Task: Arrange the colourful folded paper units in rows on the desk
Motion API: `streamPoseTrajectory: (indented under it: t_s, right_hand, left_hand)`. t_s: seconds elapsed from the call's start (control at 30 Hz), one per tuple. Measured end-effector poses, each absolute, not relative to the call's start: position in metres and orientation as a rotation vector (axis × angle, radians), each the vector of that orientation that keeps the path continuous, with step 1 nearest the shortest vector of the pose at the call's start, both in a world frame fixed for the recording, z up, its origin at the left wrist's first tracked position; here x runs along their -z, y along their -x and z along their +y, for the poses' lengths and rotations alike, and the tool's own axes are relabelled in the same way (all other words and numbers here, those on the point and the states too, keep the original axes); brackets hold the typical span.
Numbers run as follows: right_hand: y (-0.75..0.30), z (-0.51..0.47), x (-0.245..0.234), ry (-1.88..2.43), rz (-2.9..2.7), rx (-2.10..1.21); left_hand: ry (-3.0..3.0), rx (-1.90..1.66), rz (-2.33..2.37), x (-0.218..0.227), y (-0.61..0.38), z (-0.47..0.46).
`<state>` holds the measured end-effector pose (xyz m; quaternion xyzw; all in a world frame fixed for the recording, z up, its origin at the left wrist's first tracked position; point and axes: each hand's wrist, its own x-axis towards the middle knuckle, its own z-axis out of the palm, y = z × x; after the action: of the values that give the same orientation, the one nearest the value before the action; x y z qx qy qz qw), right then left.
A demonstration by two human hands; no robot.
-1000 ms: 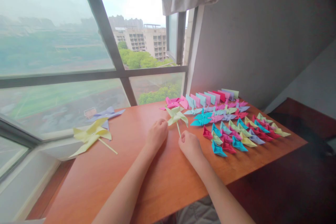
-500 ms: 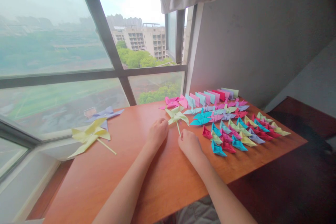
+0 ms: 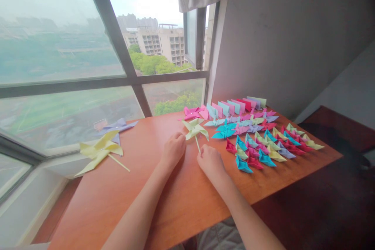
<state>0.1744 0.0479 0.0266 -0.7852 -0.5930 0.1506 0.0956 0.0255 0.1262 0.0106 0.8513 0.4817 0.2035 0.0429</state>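
Observation:
A pale green paper pinwheel [image 3: 194, 129] stands above the middle of the table, its stick slanting down toward me. My right hand [image 3: 211, 161] is closed round the lower end of that stick. Just left of the pinwheel, my left hand [image 3: 174, 148] is curled by the lower left blade; its fingertips are turned away, so whether they grip the blade is hidden. Beyond the green one lies a pink pinwheel [image 3: 192, 113]. On the left of the table rest a yellow pinwheel [image 3: 101, 149] with its stick and a purple pinwheel [image 3: 118, 126].
Rows of coloured paper boats [image 3: 266, 152] cover the right side of the wooden table [image 3: 187, 203]. Behind them are paper cranes [image 3: 225, 130] and a row of standing folded papers [image 3: 234, 106]. A window [image 3: 164, 82] borders the far side, and a grey wall [image 3: 263, 47] rises at right.
Both hands and the green pinwheel have shifted very slightly left. The hands keep the same pose, and the other paper pieces stay where they were.

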Motion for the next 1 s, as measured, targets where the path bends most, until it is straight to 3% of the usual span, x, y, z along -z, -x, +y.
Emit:
streamPoseTrajectory:
  t_s: [1.0]
  right_hand:
    - [-0.1769, 0.0543, -0.0217, 2.32, -1.681, -0.412]
  left_hand:
    - [-2.559, -0.677, 1.46, -0.0149, -0.0321, 0.1311]
